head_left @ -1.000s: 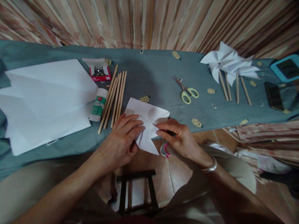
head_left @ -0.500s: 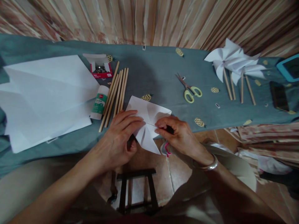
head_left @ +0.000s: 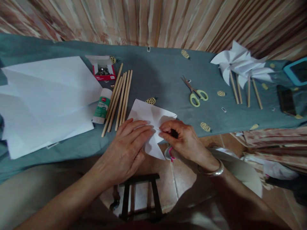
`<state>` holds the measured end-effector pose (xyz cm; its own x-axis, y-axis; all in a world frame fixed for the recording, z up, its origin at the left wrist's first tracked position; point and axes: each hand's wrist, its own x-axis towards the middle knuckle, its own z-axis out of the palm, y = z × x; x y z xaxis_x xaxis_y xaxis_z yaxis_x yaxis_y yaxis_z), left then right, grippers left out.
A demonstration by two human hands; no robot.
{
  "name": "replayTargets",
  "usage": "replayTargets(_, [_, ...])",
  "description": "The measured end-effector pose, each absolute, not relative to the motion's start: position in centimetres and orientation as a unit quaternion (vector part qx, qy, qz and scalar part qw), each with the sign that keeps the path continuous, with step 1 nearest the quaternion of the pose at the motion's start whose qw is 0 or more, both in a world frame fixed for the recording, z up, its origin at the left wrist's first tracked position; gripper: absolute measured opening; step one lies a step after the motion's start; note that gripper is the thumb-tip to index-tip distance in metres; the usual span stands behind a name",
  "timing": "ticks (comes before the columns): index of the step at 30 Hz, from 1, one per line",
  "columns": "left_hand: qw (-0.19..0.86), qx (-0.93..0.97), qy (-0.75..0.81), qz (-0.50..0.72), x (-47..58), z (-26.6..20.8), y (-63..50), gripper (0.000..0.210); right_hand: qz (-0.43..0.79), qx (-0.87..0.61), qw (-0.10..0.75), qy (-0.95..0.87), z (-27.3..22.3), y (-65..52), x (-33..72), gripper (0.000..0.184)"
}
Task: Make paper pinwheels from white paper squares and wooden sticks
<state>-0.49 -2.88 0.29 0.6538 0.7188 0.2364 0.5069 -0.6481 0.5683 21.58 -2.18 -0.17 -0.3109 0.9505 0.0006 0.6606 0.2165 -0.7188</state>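
One long table (head_left: 165,73) runs 9 to 3 o'clock; lg white paper (head_left: 48,102) at 9, pinwheels (head_left: 241,64) at 2. Cut paper sq. (head_left: 153,115) is mid-view, 6 o'clock corner past the table edge. Prob. v. light, floppy, apt to crease or tear at slits: best held flat nr uncut middle. L hand (head_left: 130,148): fingers on its 9 o'clock side, can't tell if clamping. R hand (head_left: 183,139): thumb + forefinger apparently pinching it, approx. 3 o'clock.
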Motion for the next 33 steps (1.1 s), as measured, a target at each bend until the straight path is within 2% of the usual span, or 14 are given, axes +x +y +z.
replayTargets(8, [0.225, 0.887, 0.353, 0.195, 0.1, 0.2, -3.3, 0.053, 0.313, -0.545, 0.217, -0.747, 0.0, -2.1, 21.5, 0.003])
replayTargets(18, [0.169, 0.912, 0.316, 0.198, 1.2, 0.5, -4.6, 0.041, 0.307, -0.548, 0.208, -0.749, 0.2, -2.0, 21.3, 0.004])
replayTargets(33, [0.168, 0.913, 0.328, 0.176, 1.5, 0.7, -5.6, 0.041, 0.306, -0.551, 0.200, -0.750, 0.3, -1.9, 21.3, 0.005])
